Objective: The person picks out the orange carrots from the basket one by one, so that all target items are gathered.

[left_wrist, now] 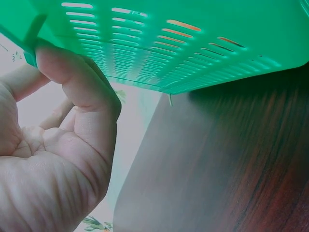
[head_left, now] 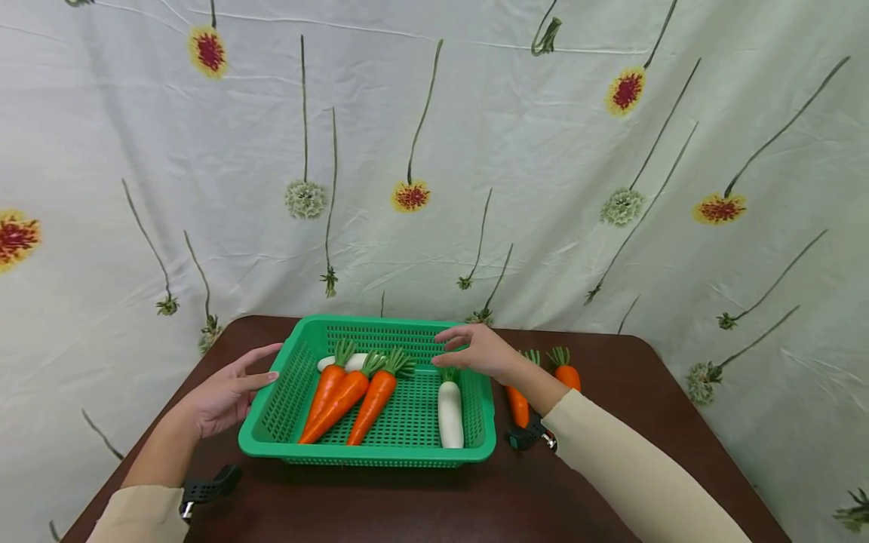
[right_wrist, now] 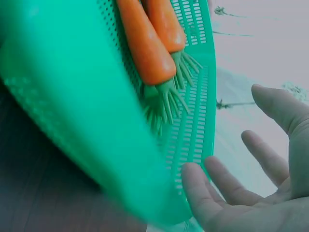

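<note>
A pale grey-white cloth printed with red-and-yellow flowers, fluffy seed heads and long green stems (head_left: 543, 166) hangs as the backdrop, wrinkled and creased. In front of it stands a dark reddish-brown, wood-grained table with rounded far corners (head_left: 407, 505). A rectangular bright green plastic basket with slotted walls and a broad rim (head_left: 366, 452) is over the middle of the table, between the person's hands. Two cream long sleeves (head_left: 631, 467) cover the forearms to short of the wrists. The left hand (head_left: 227, 392) grips the basket's left rim with thumb and fingers; the left wrist view shows its bent digit against the green edge. The right hand (head_left: 478, 351) is at the far right corner, its fingers extended loosely and spread apart, gripping nothing. Three glossy orange tapering carrots with green tops (head_left: 373, 403) lie slanting in the basket's left half, tops toward the cloth. Two more orange carrots (head_left: 518, 407) lie outside, right of the basket, partly hidden by the right arm. A smooth white elongated radish with a green top (head_left: 450, 415) lies lengthwise along the basket's right side, leaves just below the right fingers. A second white elongated vegetable (head_left: 356, 362) lies crosswise, partly covered by the carrot tops. A black wristband (head_left: 210, 486) sits at the left wrist.
</note>
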The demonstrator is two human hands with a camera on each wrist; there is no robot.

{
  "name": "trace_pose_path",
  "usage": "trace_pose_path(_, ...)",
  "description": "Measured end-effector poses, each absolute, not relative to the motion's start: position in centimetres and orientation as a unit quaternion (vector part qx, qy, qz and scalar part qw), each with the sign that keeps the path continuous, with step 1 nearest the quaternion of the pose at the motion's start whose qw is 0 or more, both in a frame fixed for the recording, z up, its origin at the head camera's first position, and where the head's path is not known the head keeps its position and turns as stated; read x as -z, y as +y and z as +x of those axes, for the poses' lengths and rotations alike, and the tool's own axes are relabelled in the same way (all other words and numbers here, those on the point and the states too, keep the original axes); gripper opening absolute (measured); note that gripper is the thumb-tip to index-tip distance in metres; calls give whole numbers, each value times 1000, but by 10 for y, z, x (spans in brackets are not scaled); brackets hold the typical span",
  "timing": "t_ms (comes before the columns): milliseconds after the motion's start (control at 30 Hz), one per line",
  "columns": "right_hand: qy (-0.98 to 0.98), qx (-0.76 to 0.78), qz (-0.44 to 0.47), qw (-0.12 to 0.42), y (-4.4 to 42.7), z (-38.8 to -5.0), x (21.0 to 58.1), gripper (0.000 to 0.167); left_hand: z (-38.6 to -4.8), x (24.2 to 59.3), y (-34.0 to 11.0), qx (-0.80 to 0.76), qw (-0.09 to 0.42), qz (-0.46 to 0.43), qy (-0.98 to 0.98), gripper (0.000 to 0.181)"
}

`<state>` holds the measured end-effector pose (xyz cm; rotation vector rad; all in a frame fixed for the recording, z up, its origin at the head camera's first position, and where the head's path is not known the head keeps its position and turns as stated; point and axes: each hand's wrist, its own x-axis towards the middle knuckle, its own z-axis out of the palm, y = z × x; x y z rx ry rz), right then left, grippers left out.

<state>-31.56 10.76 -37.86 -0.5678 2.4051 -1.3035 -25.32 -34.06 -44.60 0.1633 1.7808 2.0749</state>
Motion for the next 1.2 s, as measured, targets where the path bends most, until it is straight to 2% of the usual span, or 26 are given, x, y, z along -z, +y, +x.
trace_pose_path(167, 817, 491, -188, 239, 90, -317, 376, 53, -253, 446, -341, -736, 196, 55, 646, 71)
trace_pose_path(433, 797, 505, -156, 293, 62, -319, 373, 55, -251, 444, -341, -741, 198, 57, 639, 71)
trace_pose_path(633, 788, 512, -134, 314, 41, -320, 380, 53, -251, 445, -342, -747, 201, 70, 630, 64)
trace_pose_path(1200, 789, 505, -91, 337, 13, -326, 396, 52, -251, 444, -341, -746, 202, 77, 630, 65)
